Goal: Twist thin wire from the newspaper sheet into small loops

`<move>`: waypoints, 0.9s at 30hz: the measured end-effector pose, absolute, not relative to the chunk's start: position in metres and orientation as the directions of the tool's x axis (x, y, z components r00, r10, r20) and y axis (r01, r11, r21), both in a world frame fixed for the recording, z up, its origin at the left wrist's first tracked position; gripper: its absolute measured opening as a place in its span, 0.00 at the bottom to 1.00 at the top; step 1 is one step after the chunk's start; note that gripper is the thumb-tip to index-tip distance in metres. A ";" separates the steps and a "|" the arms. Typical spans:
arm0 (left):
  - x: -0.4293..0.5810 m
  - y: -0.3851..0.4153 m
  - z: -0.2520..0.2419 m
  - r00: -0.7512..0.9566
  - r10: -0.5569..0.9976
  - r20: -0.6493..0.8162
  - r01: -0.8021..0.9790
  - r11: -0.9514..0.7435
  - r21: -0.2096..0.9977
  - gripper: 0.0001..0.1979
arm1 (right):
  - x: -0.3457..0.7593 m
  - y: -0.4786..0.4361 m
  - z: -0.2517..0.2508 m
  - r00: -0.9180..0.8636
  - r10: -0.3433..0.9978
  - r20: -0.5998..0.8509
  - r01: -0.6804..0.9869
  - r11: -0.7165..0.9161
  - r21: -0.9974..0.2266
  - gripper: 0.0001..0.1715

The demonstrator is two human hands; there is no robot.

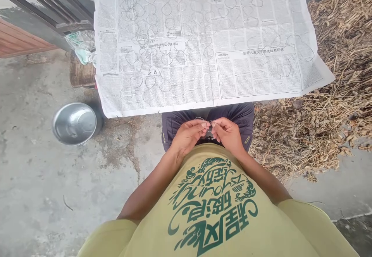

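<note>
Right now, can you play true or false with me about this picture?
1. The left hand and the right hand both pinch a thin wire. True.
2. The metal bowl sits on the newspaper. False: it stands on the concrete floor, beside the paper's corner.
3. Wire loops lie on the newspaper. True.
4. The dry straw is piled on the person's left. False: it is on their right.
</note>
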State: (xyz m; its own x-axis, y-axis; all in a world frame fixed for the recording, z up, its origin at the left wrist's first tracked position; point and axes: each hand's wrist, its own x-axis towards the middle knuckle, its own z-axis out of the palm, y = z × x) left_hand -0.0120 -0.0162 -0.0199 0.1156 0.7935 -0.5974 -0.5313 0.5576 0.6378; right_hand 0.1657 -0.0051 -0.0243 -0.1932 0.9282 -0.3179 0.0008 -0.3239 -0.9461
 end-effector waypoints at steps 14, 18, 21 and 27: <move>-0.011 -0.021 -0.023 0.140 0.857 -0.497 -0.390 0.509 0.767 0.18 | 0.169 0.000 -0.035 -0.007 0.985 -0.171 0.107 -0.169 -0.980 0.14; -0.006 -0.021 -0.028 0.045 0.884 -0.466 -0.340 0.452 0.825 0.16 | 0.165 -0.003 -0.034 -0.029 0.977 -0.210 0.044 -0.209 -0.977 0.14; -0.008 -0.020 -0.028 0.025 0.894 -0.446 -0.351 0.426 0.834 0.16 | 0.163 -0.007 -0.031 -0.034 0.967 -0.252 -0.005 -0.253 -0.968 0.14; -0.013 -0.020 -0.018 0.040 0.917 -0.397 -0.366 0.383 0.848 0.15 | 0.159 -0.010 -0.027 -0.050 0.948 -0.316 -0.046 -0.318 -0.947 0.15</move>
State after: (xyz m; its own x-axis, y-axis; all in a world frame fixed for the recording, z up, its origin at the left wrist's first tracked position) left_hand -0.0131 -0.0205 -0.0185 0.0404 0.9170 -0.3968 -0.3663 0.3831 0.8480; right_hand 0.1587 -0.0104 -0.0267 -0.0498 0.9475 -0.3158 -0.0457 -0.3180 -0.9470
